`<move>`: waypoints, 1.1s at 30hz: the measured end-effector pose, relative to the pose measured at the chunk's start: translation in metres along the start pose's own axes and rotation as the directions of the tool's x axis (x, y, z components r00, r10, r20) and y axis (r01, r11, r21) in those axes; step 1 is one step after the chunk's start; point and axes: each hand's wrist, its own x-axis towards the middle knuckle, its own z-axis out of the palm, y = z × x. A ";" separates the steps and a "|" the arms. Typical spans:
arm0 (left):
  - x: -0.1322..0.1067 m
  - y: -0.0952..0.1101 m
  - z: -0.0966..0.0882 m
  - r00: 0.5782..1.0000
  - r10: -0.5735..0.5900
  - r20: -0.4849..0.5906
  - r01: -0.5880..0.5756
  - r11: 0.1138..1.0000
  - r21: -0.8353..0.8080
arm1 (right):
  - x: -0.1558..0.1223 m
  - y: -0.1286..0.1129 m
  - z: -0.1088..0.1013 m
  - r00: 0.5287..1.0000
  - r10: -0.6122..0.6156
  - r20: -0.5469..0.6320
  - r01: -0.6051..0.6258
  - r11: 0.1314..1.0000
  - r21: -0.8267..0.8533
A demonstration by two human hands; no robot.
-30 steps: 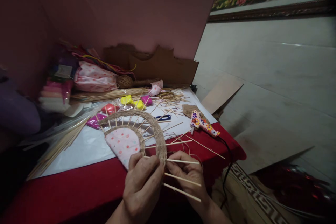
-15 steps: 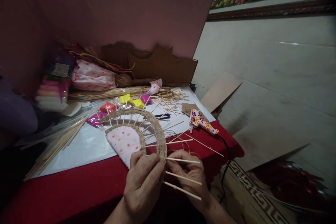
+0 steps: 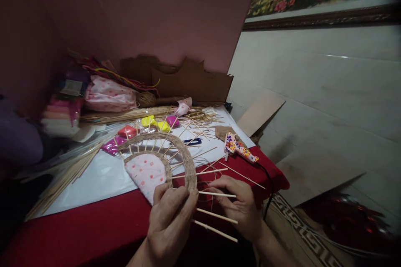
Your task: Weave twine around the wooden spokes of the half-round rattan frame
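My left hand (image 3: 173,212) is closed on the lower right end of a fan-shaped twine-and-stick weaving (image 3: 189,167). Thin wooden sticks radiate from its half-round centre of pink dotted fabric (image 3: 145,173) and pass through a broad outer band of woven twine. Several bare stick ends (image 3: 217,215) point right, between and below my hands. Beside the band, my right hand (image 3: 239,204) has its fingers pinched on a thin strand of twine (image 3: 209,190), partly hidden by the fingers. The two hands are slightly apart.
A flower-patterned glue gun (image 3: 239,149) lies at the table's right edge, its black cord hanging down. Behind the weaving are bagged coloured clay packs (image 3: 148,120), blue-handled scissors (image 3: 191,142) and loose sticks. Long sticks (image 3: 67,179) lie left; a twine ball (image 3: 146,99) and cardboard (image 3: 191,79) stand behind.
My right hand has drawn a little away to the right from the band, its fingers now clear of the weaving's edge. My left hand keeps its hold; the view has shifted slightly.
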 end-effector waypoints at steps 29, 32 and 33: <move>-0.003 0.001 -0.004 1.000 0.022 -0.008 -0.022 1.000 0.008 | -0.023 -0.018 -0.013 0.956 -0.203 0.211 0.218 0.975 -0.049; -0.001 0.002 -0.003 0.999 0.034 -0.005 -0.034 0.999 0.008 | -0.020 -0.015 0.002 0.932 -0.245 0.267 0.282 0.953 -0.112; 0.000 0.002 -0.003 0.999 0.036 -0.003 -0.036 0.999 0.004 | -0.019 -0.015 0.004 0.922 -0.268 0.279 0.319 0.934 -0.158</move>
